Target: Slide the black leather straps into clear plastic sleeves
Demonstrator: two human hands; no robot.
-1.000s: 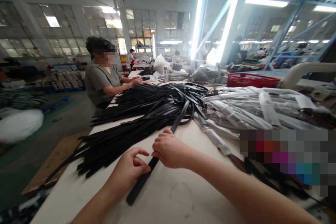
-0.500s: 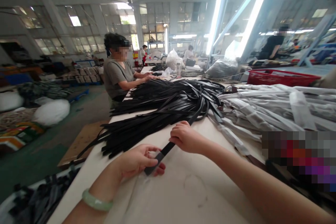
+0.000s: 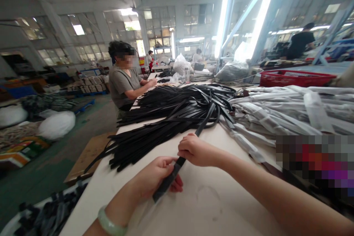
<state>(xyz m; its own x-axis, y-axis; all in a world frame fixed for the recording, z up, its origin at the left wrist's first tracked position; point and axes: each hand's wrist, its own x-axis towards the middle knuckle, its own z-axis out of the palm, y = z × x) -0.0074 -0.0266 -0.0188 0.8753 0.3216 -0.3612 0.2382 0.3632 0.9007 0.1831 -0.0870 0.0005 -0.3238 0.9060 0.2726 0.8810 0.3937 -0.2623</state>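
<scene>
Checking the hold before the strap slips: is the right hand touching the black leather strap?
Touching. The head view shows the right hand closed on the black leather strap, with the strap running out from under its fingers.

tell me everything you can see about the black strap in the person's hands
The black strap is a long, narrow, flat strip with a faint sheen, leather or leather-like, and a squared end. It slants over the white tabletop, held in the left hand near that end and by the right hand farther along. Beyond them it runs into the tangled pile of similar black straps.
</scene>
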